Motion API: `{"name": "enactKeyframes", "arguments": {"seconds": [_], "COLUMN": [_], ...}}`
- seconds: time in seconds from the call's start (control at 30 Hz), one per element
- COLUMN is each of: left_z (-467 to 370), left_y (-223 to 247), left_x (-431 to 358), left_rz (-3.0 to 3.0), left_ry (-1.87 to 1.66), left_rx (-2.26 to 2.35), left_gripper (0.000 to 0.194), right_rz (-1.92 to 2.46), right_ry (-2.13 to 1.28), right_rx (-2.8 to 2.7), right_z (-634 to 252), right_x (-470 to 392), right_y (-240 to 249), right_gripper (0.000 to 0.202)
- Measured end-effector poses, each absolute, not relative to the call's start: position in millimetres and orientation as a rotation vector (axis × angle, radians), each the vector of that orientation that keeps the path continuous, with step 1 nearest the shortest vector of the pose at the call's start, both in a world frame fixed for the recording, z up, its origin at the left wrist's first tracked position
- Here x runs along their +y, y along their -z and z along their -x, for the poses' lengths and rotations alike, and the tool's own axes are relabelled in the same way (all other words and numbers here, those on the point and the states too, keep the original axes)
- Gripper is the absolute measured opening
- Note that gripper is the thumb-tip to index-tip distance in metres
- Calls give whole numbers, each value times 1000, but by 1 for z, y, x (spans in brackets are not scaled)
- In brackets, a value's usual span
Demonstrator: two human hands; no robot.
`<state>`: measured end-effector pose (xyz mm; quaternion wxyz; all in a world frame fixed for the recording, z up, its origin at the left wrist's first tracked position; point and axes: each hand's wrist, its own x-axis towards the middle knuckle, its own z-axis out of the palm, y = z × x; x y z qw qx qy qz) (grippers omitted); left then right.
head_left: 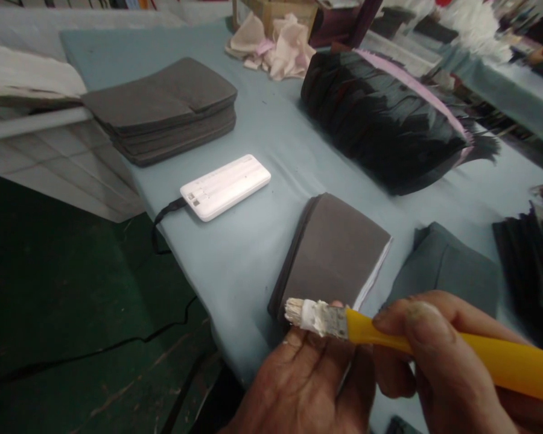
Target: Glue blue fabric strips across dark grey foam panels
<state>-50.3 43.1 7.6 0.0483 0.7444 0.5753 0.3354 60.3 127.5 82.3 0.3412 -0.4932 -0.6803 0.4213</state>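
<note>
My right hand (443, 361) is closed around the yellow handle of a flat paintbrush (389, 334). White paste coats the brush's pale bristles and metal band. Beneath the bristles, my left hand (298, 386) has its fingers bent against the near edge of a stack of grey-brown fabric pieces (339, 247), seeming to hold it. The brush and the stack partly hide those fingertips. A white strip shows along the stack's right edge.
A white power bank (226, 187) with a black cable lies left of the stack. Farther back are a thicker brown stack (176, 102), a black bundle tied with a pink band (380, 126), and pale scraps (276, 45). Dark green pieces (447, 265) lie right. The table's left edge drops off.
</note>
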Motion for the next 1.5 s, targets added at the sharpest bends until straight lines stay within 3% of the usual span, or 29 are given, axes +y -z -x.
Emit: {"name": "enactKeyframes", "arguments": {"seconds": [0.13,0.33,0.63,0.9,1.17,1.5], "left_z": [48,47,49,46,40,42], "left_y": [-7,0,-3,2,24,38], "left_x": [40,39,43,47,42,42], "left_rz": [-2295,-2403,-2355,-2296,-2445,-2496], "left_ry": [-976,-826,-893,-1099,-1043,-1159], "left_rx": [1739,1695,1660,1776,1895,1910], "left_gripper": [39,42,39,31,33,27], "right_rz": [1288,1168,1134,1135,1340,1264], "right_ry": [-1136,-1255,-1337,-1062,-1100,-1033], "right_rx": [-1729,-1773,-1893,-1983,-1804,-1753], "right_z": [-52,-49,-52,-50,-38,-29], "right_x": [122,122,124,133,145,171], "right_y": [-79,-71,-69,-73,-75,-69], "right_gripper": [55,42,39,33,47,35]}}
